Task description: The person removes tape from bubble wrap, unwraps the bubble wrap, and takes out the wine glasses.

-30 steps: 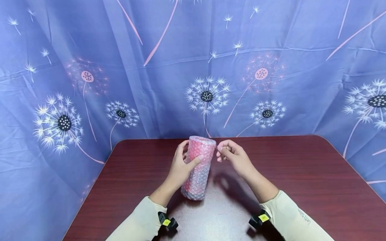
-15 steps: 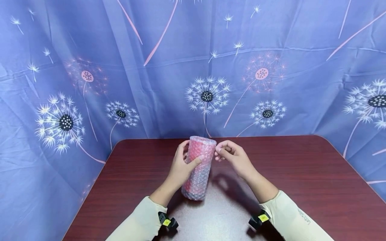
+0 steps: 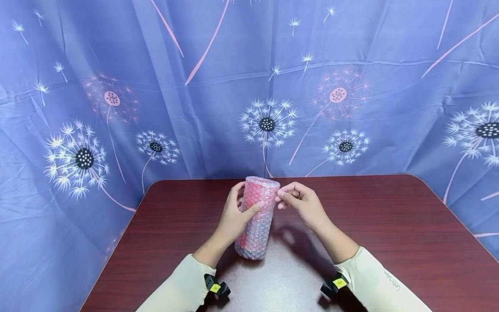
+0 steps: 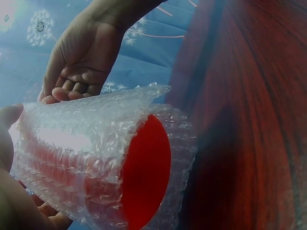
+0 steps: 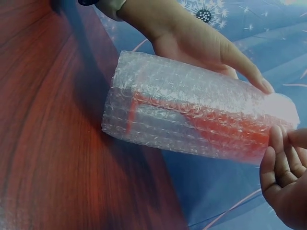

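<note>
A red cylinder is rolled up in clear bubble wrap and tilts slightly over the table. My left hand grips the roll from its left side, thumb across the front and fingers behind. Near the upper right edge of the roll, my right hand has its thumb and index finger pinched together at the bubble wrap. In the right wrist view these fingertips meet the wrap near one end. At the other end, in the left wrist view, the wrap extends past the cylinder's flat red end.
The dark red wooden table lies beneath both hands. Behind it hangs a blue curtain with a dandelion print. Black wrist cameras are strapped at both cuffs.
My right hand has shifted slightly left, closer against the upper edge of the roll. The left hand and the wrapped cylinder stay almost where they were.
</note>
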The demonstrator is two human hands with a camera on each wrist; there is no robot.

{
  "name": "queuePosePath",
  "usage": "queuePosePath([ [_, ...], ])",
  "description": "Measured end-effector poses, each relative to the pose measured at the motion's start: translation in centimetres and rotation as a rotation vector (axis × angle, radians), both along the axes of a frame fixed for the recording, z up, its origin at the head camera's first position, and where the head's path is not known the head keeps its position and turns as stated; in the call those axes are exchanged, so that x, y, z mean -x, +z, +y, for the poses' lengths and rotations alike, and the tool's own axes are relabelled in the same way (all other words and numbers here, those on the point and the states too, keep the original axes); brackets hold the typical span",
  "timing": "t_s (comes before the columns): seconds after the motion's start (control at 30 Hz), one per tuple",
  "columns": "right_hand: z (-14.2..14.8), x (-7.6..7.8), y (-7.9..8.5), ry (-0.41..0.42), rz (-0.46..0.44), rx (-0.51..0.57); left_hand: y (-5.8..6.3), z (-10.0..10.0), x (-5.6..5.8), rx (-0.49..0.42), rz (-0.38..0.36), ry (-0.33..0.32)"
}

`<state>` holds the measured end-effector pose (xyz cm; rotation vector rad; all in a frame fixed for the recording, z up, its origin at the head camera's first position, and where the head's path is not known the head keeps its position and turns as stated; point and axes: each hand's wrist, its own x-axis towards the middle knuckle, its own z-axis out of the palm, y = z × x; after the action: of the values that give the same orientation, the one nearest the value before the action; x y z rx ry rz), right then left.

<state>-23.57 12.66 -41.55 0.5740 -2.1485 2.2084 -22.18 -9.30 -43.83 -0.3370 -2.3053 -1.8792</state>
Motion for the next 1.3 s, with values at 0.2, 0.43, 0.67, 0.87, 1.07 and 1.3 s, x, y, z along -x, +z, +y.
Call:
queuePosePath([
  [0.2,-0.08,0.11,-0.24,-0.009,-0.028,0.032,-0.05,0.02,0.04,0.003,-0.001,-0.001],
  [0.43,-0.33,0.02,-0.24,-0.026,-0.032,0.071,-0.12,0.03,0.15,0.003,0.001,0.002],
  [0.67,-0.47,-0.11,-0.29,-0.024,-0.031,0.088,-0.08,0.05,0.08,-0.005,-0.006,-0.002],
  [0.87,-0.51,-0.07,-0.4,-0.028,-0.016,0.094,-0.08,0.03,0.1,-0.012,-0.01,0.002],
  [1.07,-0.49,-0.06,-0.45,-0.02,-0.007,0.085,-0.06,0.02,0.11,-0.024,-0.017,0.002],
  [1.3,-0.37,-0.02,-0.36,-0.012,-0.027,0.096,-0.07,0.0,0.13,-0.033,-0.017,-0.009],
])
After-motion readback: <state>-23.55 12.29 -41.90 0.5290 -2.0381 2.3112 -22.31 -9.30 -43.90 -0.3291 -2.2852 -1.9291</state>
